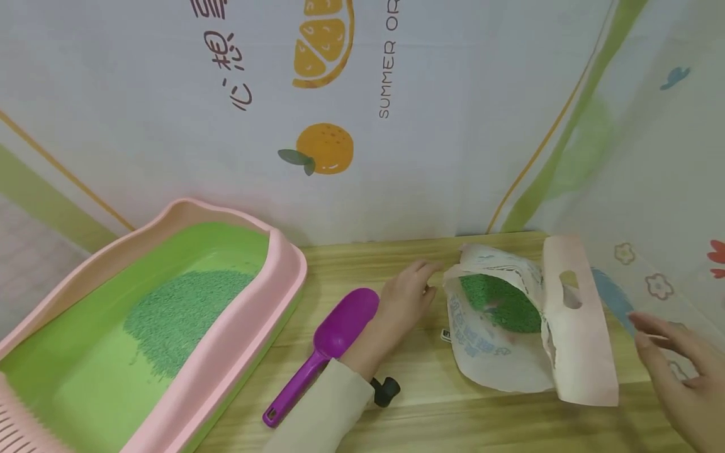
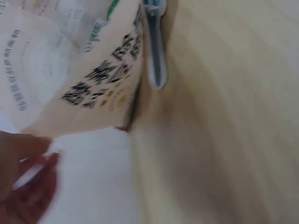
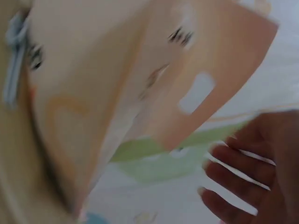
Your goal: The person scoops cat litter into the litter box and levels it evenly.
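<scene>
A paper bag point(image 1: 498, 362) of green pellets point(image 1: 504, 305) leans on the wooden surface, its top torn and a flap with a handle hole point(image 1: 583, 352) folded to the right. My left hand point(image 1: 404, 299) is at the bag's left side, fingers loosely bent; in the left wrist view its fingertips point(image 2: 44, 140) are right at a paper corner. To the right of the flap, my right hand point(image 1: 680, 365) has its fingers spread, apart from the bag and holding nothing. A purple scoop point(image 1: 342, 327) lies beneath my left forearm, partly covered by it.
On the left stands a pink-rimmed green litter tray point(image 1: 255, 277) with green pellets inside. A small black object point(image 1: 387, 391) lies beside my left sleeve. A slim grey tool point(image 2: 156, 51) lies against the bag. Printed cloth point(image 1: 430, 157) hangs behind the wooden surface.
</scene>
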A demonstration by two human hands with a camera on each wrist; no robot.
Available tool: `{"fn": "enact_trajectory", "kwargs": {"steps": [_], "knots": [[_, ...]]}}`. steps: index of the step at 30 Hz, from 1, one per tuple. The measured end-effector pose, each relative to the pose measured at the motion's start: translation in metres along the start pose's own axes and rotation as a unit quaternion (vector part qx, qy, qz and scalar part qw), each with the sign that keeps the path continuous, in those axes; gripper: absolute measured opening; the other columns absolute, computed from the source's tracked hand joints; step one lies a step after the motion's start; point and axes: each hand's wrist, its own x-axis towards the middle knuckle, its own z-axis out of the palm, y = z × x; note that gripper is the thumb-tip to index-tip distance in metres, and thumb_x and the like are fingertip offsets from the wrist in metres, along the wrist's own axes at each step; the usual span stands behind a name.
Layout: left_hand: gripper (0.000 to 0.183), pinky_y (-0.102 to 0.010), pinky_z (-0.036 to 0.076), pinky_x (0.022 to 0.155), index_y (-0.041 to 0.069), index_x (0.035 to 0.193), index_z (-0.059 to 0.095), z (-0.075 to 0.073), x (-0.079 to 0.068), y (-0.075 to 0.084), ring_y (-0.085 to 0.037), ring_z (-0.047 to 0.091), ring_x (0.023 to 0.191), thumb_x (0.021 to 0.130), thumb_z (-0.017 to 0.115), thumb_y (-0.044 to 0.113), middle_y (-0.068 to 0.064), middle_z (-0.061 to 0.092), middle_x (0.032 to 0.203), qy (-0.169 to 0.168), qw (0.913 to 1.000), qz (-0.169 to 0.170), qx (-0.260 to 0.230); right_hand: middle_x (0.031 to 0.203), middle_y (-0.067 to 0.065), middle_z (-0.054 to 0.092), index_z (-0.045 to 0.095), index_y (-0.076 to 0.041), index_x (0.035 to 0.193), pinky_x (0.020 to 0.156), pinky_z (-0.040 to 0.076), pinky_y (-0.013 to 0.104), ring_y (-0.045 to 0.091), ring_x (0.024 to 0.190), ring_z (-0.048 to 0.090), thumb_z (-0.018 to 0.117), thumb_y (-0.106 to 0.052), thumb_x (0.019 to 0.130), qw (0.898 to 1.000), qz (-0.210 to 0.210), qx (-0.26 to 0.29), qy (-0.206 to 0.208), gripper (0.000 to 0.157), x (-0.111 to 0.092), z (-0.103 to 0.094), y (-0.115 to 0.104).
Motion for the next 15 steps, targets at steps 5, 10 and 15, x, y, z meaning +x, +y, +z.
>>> {"fn": "enact_trajectory", "kwargs": {"steps": [5,10,15], "knots": [[0.027,-0.012,0.052,0.069,0.02,0.117,0.074,0.011,0.005,-0.007,-0.006,0.073,0.085,0.091,0.074,0.01,0.006,0.073,0.123,0.027,0.9993,0.008,-0.025,0.141,-0.041,0.035,0.067,0.003,0.121,0.088,0.044,0.0,-0.032,0.114,0.035,0.092,-0.018,0.07,0.986,-0.041,-0.081,-0.139,0.061,-0.033,0.003,0.036],[0.025,-0.01,0.053,0.07,0.018,0.114,0.076,0.018,0.01,-0.012,-0.006,0.074,0.082,0.09,0.075,0.01,0.004,0.075,0.12,0.044,0.9972,0.051,-0.033,0.143,-0.035,0.043,0.073,-0.008,0.117,0.093,0.03,-0.006,-0.023,0.127,0.037,0.076,-0.061,0.073,0.988,-0.066,-0.03,-0.137,0.069,-0.046,0.011,0.044],[0.022,-0.013,0.055,0.071,0.015,0.109,0.077,0.025,0.01,-0.02,-0.008,0.075,0.085,0.089,0.073,0.005,0.003,0.076,0.113,0.065,0.9918,0.106,-0.027,0.136,-0.028,0.057,0.073,-0.027,0.11,0.099,0.037,-0.001,-0.015,0.128,0.049,0.063,-0.06,0.089,0.989,-0.123,0.043,-0.076,0.041,-0.049,0.026,0.037]]}}
